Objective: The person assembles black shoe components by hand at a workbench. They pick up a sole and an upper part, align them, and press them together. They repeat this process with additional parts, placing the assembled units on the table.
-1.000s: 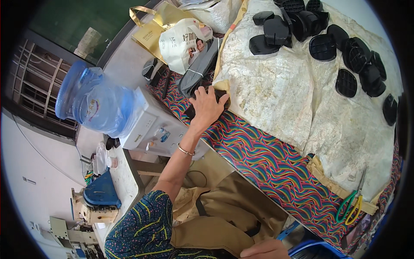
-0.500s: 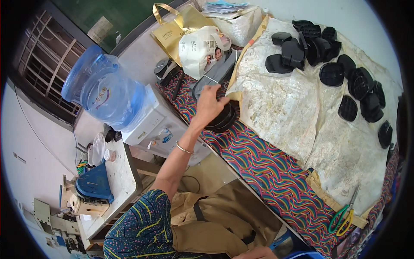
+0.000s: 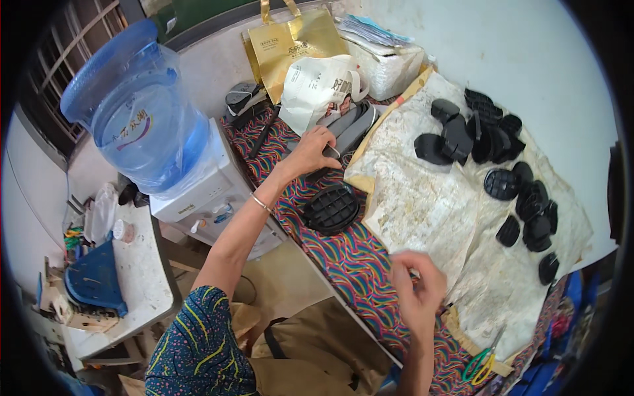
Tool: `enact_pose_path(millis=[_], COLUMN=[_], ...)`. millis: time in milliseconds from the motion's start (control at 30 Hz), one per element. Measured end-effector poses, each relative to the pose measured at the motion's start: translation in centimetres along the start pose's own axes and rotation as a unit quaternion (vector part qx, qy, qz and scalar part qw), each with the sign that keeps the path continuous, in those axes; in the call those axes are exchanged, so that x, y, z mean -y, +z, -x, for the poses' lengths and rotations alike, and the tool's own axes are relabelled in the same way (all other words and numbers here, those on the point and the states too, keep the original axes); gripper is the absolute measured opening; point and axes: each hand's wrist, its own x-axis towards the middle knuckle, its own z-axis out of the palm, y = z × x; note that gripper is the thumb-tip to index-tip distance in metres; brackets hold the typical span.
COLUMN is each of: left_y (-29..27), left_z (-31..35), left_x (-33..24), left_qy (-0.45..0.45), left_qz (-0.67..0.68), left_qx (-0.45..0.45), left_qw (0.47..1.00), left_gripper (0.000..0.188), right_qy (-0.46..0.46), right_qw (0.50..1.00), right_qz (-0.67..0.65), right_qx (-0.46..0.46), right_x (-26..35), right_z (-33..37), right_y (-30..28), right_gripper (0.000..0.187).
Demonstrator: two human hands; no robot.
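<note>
My left hand (image 3: 312, 153) reaches to the near end of a bundle of long grey pieces (image 3: 354, 127) tied with a pale band. Its thumb and fingers close over that end, and part of the grip is hidden under the hand. Just nearer to me, a black ribbed heel-shaped piece (image 3: 331, 210), seemingly stacked on others, lies on the patterned cloth (image 3: 350, 254). My right hand (image 3: 419, 285), slightly blurred, hovers above the cloth beside the stained white sheet (image 3: 422, 211). Its fingers are curled toward the thumb, and nothing shows in them.
Several black heel-shaped pieces (image 3: 456, 137) lie scattered over the sheet. Scissors (image 3: 481, 366) with green and yellow handles rest near its front edge. Behind the bundle stand a white bag (image 3: 316, 89) and a gold bag (image 3: 297, 43). A water dispenser (image 3: 198, 198) stands at the left.
My right hand has risen from the lower edge to over the cloth. My left hand stays at the bundle's near end, and the black ribbed piece near it is now uncovered. The view has shifted.
</note>
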Motion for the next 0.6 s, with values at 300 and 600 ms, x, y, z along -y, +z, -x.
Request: enact_pose_path(millis=[300,600], left_y=[1.7,2.2], left_z=[0.0,0.1], left_x=[0.7,1.4], left_qy=[-0.015,-0.038], left_qz=[0.025,0.076], left_qx=[-0.067,-0.078], left_qw=[0.997,0.993], left_gripper=[0.051,0.05], right_qy=[-0.19,-0.403], right_qw=[0.937,0.809], right_qz=[0.275,0.387], right_qx=[0.098,0.186], right_x=[-12.8,-17.7], right_z=[-18.5,-24.8], right_y=[6.5,13.9], right_gripper=[0.023,0.04])
